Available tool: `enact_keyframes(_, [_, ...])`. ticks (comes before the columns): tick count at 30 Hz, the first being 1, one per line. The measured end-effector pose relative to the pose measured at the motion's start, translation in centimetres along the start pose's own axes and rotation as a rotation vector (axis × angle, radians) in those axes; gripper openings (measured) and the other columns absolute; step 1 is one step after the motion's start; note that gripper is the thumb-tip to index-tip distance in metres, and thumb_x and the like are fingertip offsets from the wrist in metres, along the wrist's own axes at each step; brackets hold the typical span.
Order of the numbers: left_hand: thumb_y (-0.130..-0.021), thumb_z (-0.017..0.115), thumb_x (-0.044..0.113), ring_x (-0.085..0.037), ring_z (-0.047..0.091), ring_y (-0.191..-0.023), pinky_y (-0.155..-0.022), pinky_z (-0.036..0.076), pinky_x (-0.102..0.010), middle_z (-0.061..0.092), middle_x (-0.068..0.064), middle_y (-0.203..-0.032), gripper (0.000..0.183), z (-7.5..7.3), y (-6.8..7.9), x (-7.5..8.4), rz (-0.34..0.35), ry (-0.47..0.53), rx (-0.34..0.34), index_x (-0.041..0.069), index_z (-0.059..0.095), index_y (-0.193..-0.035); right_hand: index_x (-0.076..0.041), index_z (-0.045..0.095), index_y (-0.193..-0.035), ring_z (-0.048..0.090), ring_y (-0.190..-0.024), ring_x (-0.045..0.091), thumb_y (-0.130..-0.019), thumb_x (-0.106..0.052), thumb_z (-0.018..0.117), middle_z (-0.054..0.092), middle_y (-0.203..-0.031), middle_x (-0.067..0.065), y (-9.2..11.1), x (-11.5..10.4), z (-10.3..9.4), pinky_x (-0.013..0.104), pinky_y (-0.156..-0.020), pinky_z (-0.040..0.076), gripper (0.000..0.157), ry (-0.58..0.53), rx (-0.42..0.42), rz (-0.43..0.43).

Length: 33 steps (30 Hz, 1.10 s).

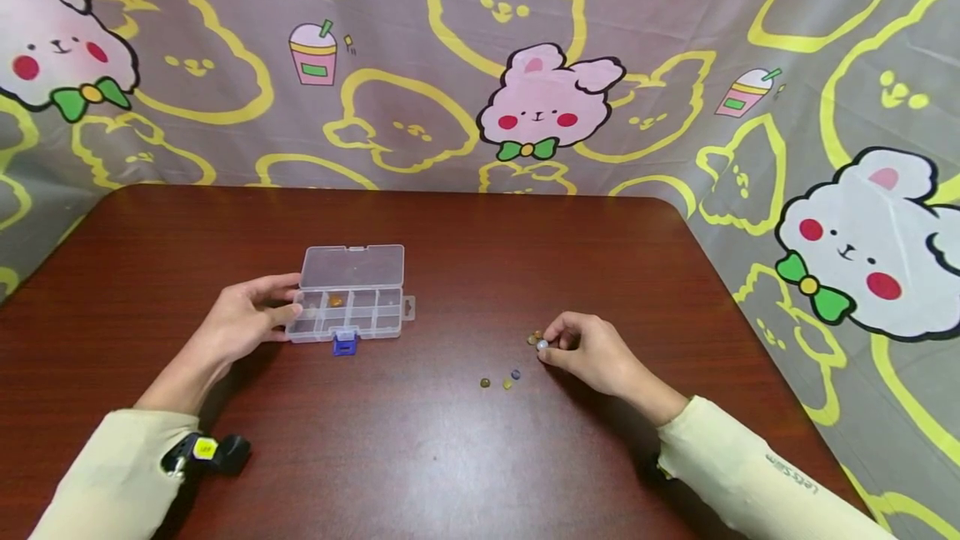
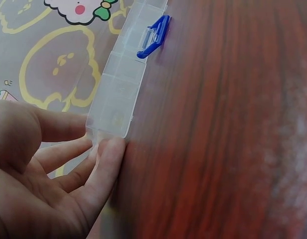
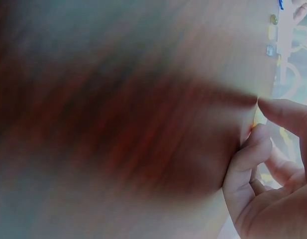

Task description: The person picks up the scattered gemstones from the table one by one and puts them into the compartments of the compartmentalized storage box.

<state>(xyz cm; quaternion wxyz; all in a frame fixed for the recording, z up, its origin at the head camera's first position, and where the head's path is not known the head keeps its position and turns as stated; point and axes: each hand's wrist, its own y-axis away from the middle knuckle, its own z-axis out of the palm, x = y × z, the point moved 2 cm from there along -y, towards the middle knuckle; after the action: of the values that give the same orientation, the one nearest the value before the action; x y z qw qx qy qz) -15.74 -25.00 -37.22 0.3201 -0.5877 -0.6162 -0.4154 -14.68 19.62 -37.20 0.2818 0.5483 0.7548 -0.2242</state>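
Observation:
A clear plastic compartment box lies on the table with its lid folded back and its blue latch hanging at the front. An amber bead sits in a back-row compartment. My left hand grips the box's left end, thumb over the rim; the left wrist view shows the fingers around that end. To the right, my right hand has thumb and index finger around a whitish bead at the tabletop. Brownish beads lie just beside those fingertips.
Nearer the front of the table lie a dark olive bead, a yellowish bead and a blue bead. A patterned cloth hangs behind and along the sides of the table. A hanger tab juts from the box's right end.

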Motion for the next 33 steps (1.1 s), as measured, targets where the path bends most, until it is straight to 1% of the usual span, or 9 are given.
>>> enact_keyframes(8, [-0.098,0.062,0.006,-0.015,0.064,-0.09,-0.069,0.059,-0.032,0.053,-0.031,-0.133,0.055,-0.03,-0.02,-0.08,0.002,0.002,0.0,-0.003,0.043,-0.149,-0.012,0.07,-0.089,0.053,-0.066,0.013,-0.082,-0.008,0.082,0.059,-0.072,-0.004,-0.08,-0.2,0.13,0.025,-0.056,0.041,0.014,-0.006,-0.006,-0.024])
enact_keyframes(17, [-0.098,0.062,0.005,-0.008,0.064,-0.086,-0.068,0.059,-0.032,0.053,-0.032,-0.132,0.055,-0.1,0.03,-0.04,0.01,0.018,-0.006,-0.004,0.043,-0.149,-0.012,0.07,-0.089,0.052,-0.064,0.013,-0.082,-0.007,0.081,0.059,-0.072,-0.003,0.04,-0.2,0.02,0.024,-0.054,0.04,0.013,-0.025,-0.007,-0.023])
enact_keyframes(26, [-0.098,0.062,0.005,-0.009,0.064,-0.087,-0.067,0.059,-0.032,0.053,-0.032,-0.132,0.055,-0.05,-0.16,-0.1,0.01,0.023,-0.006,-0.005,0.042,-0.149,-0.011,0.071,-0.09,0.051,-0.058,0.01,-0.082,-0.005,0.081,0.06,-0.072,-0.002,0.12,-0.41,0.02,0.022,-0.05,0.039,0.013,-0.057,-0.023,-0.008])
enact_keyframes(30, [-0.099,0.062,0.005,-0.01,0.064,-0.088,-0.067,0.059,-0.032,0.053,-0.032,-0.133,0.056,-0.06,-0.19,-0.2,0.01,0.025,-0.008,-0.005,0.041,-0.149,-0.009,0.071,-0.09,0.052,-0.055,0.009,-0.082,-0.003,0.08,0.06,-0.071,-0.001,0.12,-0.62,0.1,0.022,-0.048,0.04,0.013,-0.091,-0.03,0.001])
enact_keyframes(33, [-0.099,0.062,0.006,-0.01,0.065,-0.089,-0.068,0.059,-0.032,0.053,-0.032,-0.133,0.056,-0.05,-0.19,-0.17,0.007,0.027,-0.009,-0.005,0.041,-0.149,-0.006,0.07,-0.091,0.054,-0.054,0.01,-0.083,-0.001,0.078,0.061,-0.071,0.0,0.13,-0.77,0.18,0.023,-0.047,0.043,0.012,-0.115,-0.037,0.007])
